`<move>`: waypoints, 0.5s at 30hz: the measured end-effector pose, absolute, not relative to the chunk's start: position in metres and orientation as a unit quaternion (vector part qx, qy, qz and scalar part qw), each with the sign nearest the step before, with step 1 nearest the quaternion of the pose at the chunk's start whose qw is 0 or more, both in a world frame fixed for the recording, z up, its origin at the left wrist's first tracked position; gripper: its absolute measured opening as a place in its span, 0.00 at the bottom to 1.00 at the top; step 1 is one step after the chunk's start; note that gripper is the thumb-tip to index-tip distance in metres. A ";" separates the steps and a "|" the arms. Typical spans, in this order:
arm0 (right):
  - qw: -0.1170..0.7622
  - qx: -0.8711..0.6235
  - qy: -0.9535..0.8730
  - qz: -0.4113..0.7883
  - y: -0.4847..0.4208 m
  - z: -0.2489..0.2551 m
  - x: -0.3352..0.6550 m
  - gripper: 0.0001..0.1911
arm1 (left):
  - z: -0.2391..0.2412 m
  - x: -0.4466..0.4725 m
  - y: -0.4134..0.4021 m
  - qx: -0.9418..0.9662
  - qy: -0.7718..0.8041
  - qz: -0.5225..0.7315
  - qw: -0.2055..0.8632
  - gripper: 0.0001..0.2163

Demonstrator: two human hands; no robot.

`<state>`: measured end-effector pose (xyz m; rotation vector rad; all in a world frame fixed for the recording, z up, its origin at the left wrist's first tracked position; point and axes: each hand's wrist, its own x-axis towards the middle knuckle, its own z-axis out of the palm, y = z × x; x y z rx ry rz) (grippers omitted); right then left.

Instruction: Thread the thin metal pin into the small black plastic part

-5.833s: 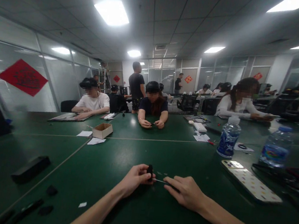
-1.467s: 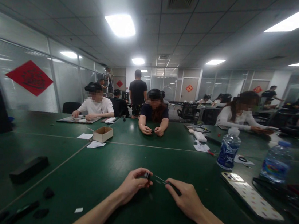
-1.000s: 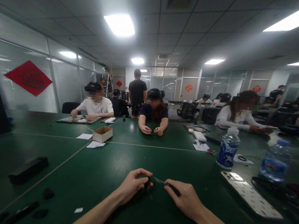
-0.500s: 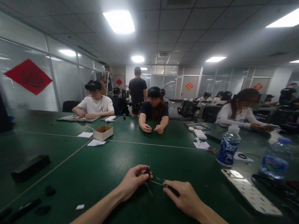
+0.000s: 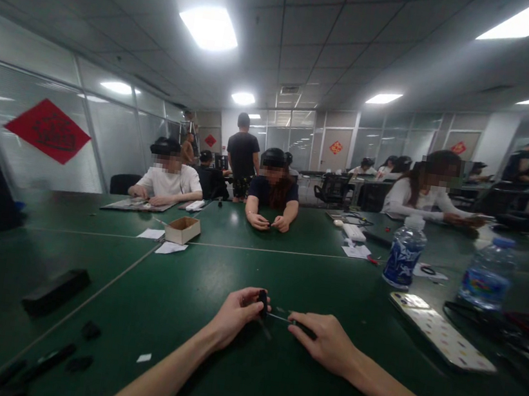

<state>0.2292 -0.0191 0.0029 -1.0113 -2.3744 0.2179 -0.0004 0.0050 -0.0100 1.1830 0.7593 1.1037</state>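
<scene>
My left hand [image 5: 235, 316] rests on the green table [image 5: 193, 292] with its fingers pinched round a small black part [image 5: 263, 300]. My right hand [image 5: 327, 344] lies a little to the right, closed on a thin black-handled tool [image 5: 302, 326]. The tool's slim metal tip [image 5: 278, 317] points left and reaches the black part. Both forearms stretch in from the bottom edge.
A phone in a patterned case [image 5: 442, 330] lies to the right, with two water bottles [image 5: 403, 251] [image 5: 488, 277] and dark cables [image 5: 496, 323] behind it. A black box [image 5: 55, 290] and small black pieces [image 5: 91, 330] lie at left. A cardboard box [image 5: 183, 229] and several seated people are across the table.
Both hands stay close together at the same spot on the table. The left fingers have turned the black part a little, and the view has tipped slightly.
</scene>
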 end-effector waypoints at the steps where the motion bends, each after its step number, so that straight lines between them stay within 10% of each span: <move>1: 0.270 -0.375 -0.884 0.076 -0.019 0.002 0.229 0.15 | -0.009 0.000 0.004 0.529 0.329 0.474 0.622 0.17; 15: 0.234 -0.339 -0.911 0.018 -0.020 0.000 0.232 0.16 | -0.002 -0.003 -0.004 0.585 0.336 0.423 0.605 0.14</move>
